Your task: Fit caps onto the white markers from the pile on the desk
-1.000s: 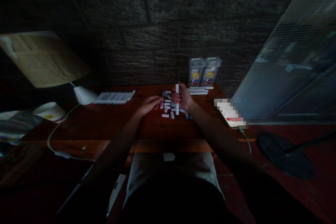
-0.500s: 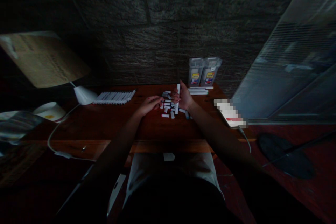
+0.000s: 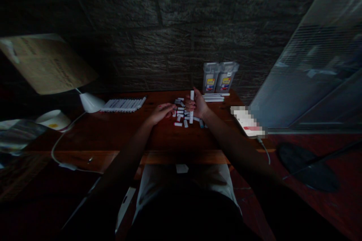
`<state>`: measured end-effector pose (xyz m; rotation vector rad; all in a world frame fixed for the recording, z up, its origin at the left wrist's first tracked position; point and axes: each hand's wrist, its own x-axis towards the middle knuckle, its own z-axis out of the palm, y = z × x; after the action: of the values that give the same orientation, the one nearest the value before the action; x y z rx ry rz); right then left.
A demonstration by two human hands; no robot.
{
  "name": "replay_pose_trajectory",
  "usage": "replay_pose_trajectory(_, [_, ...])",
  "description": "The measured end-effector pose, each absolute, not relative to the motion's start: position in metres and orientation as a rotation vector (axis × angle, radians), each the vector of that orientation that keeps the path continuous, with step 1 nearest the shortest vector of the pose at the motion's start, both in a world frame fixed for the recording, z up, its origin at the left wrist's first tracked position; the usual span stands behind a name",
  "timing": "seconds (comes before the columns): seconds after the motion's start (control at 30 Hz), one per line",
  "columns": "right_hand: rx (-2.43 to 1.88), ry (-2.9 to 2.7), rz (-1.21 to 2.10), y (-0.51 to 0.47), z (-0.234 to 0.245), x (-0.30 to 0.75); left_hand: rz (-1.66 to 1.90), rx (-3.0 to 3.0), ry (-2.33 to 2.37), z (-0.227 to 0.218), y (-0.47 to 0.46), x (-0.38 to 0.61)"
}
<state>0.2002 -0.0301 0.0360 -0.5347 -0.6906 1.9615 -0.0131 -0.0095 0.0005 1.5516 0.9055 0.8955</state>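
Observation:
My right hand (image 3: 199, 106) is closed around a white marker (image 3: 192, 96), which stands nearly upright in the fingers. Just left of it, my left hand (image 3: 163, 113) rests low over the table with its fingers curled together. Its fingertips are at the left edge of a pile of short marker caps (image 3: 186, 123); whatever they pinch is too dark and small to make out. The caps are mostly white with coloured ends, and my right hand hides part of the pile.
A row of white markers (image 3: 123, 104) lies on the wooden table (image 3: 113, 131) at left, near a lamp (image 3: 92, 103) and a tape roll (image 3: 53, 119). Two clear plastic cases (image 3: 210, 79) stand at the back right, with several markers (image 3: 213, 98) before them. A phone (image 3: 248, 121) lies at right.
The marker in my right hand has turned slightly and stands a little straighter. My left hand has hardly moved.

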Motion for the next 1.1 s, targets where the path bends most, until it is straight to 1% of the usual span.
replay_pose_trajectory(0.4, [-0.513,-0.708,1.924,-0.0268,0.0324,0.1995,0.873,1.589,0.927,0.0022,-0.0108,-0.0126])
replay_pose_trajectory(0.77, [-0.501,-0.719,1.942,-0.0319,0.0379,0.2006,0.874,1.586,0.927,0.0028,-0.0114,-0.0128])
replay_pose_trajectory(1.1, [-0.49,-0.781,1.966,-0.026,0.0327,0.2026,0.871,1.6,0.939,0.0023,-0.0106,-0.0124])
